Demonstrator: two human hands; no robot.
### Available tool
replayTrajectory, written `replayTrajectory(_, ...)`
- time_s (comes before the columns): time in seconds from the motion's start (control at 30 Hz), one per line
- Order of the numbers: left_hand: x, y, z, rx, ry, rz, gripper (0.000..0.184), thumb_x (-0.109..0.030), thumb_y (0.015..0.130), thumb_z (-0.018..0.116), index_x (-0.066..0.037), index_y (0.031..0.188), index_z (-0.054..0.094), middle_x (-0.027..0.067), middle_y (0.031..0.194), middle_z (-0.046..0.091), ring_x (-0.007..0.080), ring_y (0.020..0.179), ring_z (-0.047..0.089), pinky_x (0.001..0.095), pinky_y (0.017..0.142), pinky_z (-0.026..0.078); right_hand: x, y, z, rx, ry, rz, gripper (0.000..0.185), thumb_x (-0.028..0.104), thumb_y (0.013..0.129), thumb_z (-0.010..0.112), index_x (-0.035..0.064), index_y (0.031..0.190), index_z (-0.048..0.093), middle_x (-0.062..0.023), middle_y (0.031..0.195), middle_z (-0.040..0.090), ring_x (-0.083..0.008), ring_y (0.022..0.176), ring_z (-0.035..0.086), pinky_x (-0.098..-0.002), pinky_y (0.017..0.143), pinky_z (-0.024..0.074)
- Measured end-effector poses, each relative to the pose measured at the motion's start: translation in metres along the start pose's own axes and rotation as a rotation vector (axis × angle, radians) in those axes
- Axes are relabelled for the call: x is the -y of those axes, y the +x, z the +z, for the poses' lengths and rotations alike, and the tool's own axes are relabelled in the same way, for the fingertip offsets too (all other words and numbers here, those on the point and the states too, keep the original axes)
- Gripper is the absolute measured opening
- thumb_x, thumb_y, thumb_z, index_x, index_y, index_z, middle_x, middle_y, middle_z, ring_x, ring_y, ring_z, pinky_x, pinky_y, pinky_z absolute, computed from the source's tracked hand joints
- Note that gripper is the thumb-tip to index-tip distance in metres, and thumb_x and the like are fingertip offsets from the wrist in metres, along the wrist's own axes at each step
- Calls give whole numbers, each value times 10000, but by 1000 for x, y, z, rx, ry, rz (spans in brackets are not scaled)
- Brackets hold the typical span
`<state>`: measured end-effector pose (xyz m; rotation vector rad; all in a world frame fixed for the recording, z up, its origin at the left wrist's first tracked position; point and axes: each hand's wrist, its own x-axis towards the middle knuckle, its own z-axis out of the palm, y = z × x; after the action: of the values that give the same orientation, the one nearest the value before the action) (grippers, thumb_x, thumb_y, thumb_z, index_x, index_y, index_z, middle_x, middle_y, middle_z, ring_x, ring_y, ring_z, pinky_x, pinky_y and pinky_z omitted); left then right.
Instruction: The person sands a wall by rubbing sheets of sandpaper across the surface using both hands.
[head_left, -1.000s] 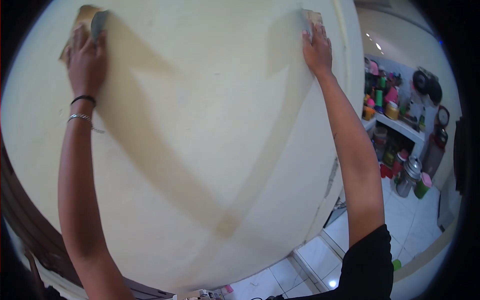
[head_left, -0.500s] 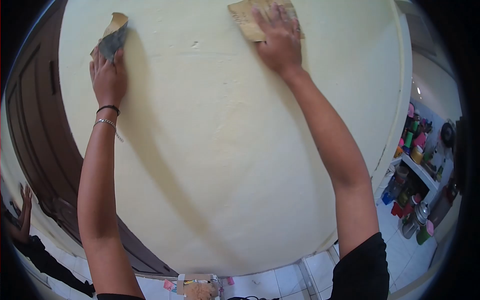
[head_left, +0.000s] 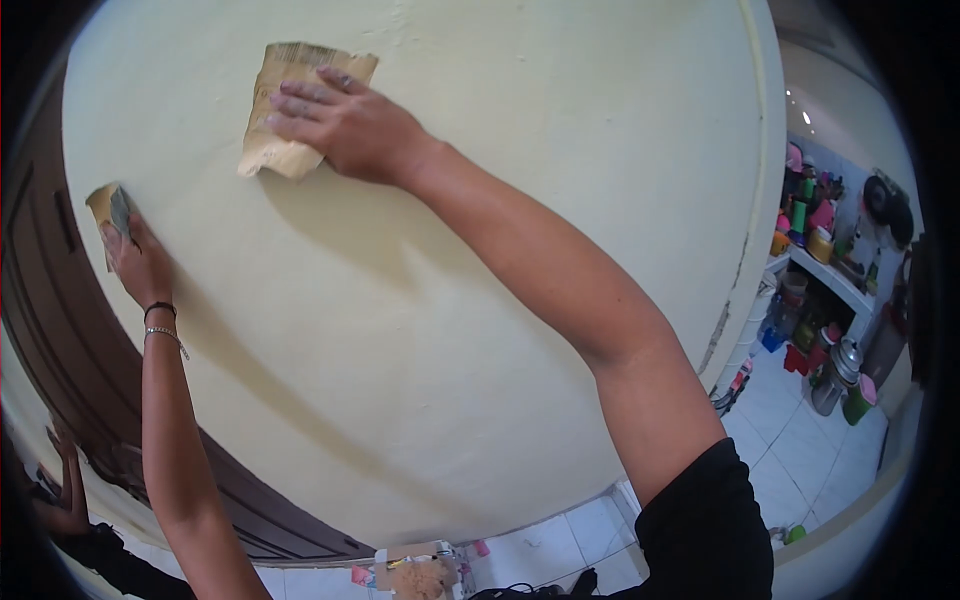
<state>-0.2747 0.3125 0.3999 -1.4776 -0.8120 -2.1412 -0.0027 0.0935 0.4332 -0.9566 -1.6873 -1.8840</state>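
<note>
Up against the pale wall (head_left: 420, 340)

A curled brown sheet (head_left: 102, 206) pokes beyond the left hand (head_left: 143, 265) (whether its fingers grip, I cannot tell). Rightward, a wider sheet (head_left: 290, 68) lies under the right hand (head_left: 360, 130), fingers extended across it.

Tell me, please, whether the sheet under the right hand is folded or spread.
Spread: the sheet lies broad on the wall under the right hand, lower edge curling.
</note>
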Motion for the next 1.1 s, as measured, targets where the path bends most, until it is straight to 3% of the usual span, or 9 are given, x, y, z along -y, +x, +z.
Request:
replayTrajectory(0.13,-85,-6,27,-2,13,147,534,-426,949,341,-61,1330,422,159,1433,302,283,1347,232,377,1098,180,-62,-37,-38,-3,4,91,354,104,883,427,191,1205,547,-11,1317,491,-141,1266,397,-391,1095,254)
replayTrajectory(0.17,-110,-9,32,-1,33,207,457,-412,954,342,-210,1358,408,157,1439,296,272,1350,236,381,1098,161,-76,-48,-49,-31,17,131,360,97,882,420,193,1204,550,-10,1308,500,-141,1259,406,-393,1096,254)
replayTrajectory(0.3,-222,-22,53,-28,-63,320,384,-387,955,363,-396,1337,398,160,1440,299,272,1359,229,391,1089,149,-137,-104,-97,-52,-82,235,377,88,867,425,184,1209,553,-39,1297,509,-179,1246,427,-415,1092,250)
replayTrajectory(0.57,-401,-80,46,168,-212,664,484,-210,871,521,-346,1328,434,136,1429,325,301,1342,261,431,1090,186,-243,-257,-200,-140,-161,577,628,-76,707,413,133,1297,469,-131,1327,460,-276,1303,342,-451,1084,216)
replayTrajectory(0.6,-415,-86,43,166,-217,665,484,-210,871,521,-346,1328,434,136,1429,325,301,1342,261,431,1090,186,-254,-278,-208,-199,-264,627,443,29,845,407,148,1263,494,-128,1288,497,-273,1270,388,-459,1050,261)
replayTrajectory(0.7,-440,-96,42,189,-203,691,534,-181,828,544,-355,1322,440,124,1427,332,284,1337,281,446,1091,188,-283,-341,-239,-192,-383,805,375,167,911,436,139,1285,461,-127,1325,461,-270,1270,388,-448,1060,255)
replayTrajectory(0.8,-449,-89,46,152,-182,732,485,-217,857,536,-355,1314,448,102,1422,348,272,1327,301,437,1084,211,-287,-350,-271,-112,-88,1448,466,346,931,402,110,1333,409,-144,1385,387,-273,1323,303,-447,1083,199)
replayTrajectory(0.9,-446,-76,51,121,-149,765,416,-276,901,502,-357,1306,454,61,1416,366,235,1313,329,420,1078,229,-286,-350,-255,-40,-472,1208,521,429,927,356,151,1367,376,-141,1441,293,-268,1361,216,-455,1099,140)
replayTrajectory(1.1,-370,-44,52,85,-149,680,345,-334,944,418,-339,1283,486,30,1405,385,193,1300,344,393,1077,230,-263,-283,-203,-127,-338,1089,477,405,906,386,246,1355,401,-107,1460,271,-273,1365,207,-464,1104,113)
